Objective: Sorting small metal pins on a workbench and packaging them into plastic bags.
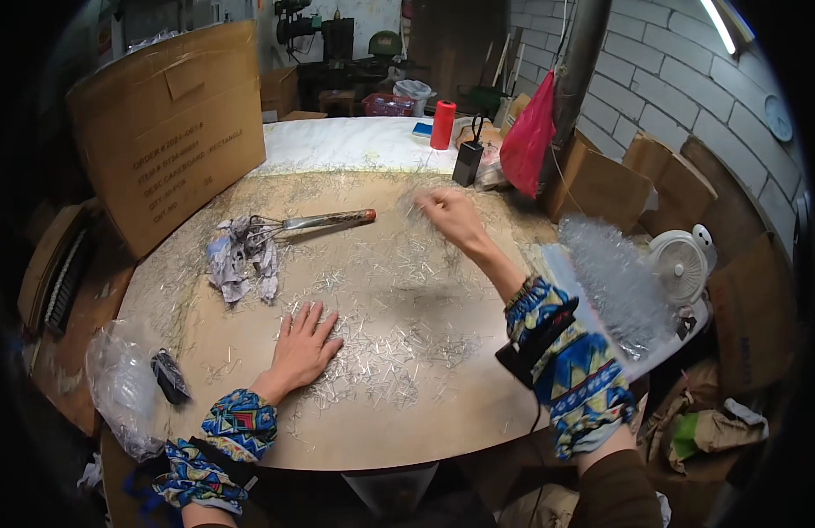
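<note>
Nearest us, our left hand (303, 345) lies flat, palm down, fingers spread a little, on the round wooden table (249, 431), pressing on a scatter of thin shiny metal pins (381, 352). Farther out, our right hand (451, 218) is raised over the pins, fingers pinched loosely together; it is blurred, so we cannot tell whether it holds any. Beyond our left hand lie a crumpled grey rag (240, 260) and a wire brush (315, 222) touching it. Farther back stands a red spool (442, 124).
</note>
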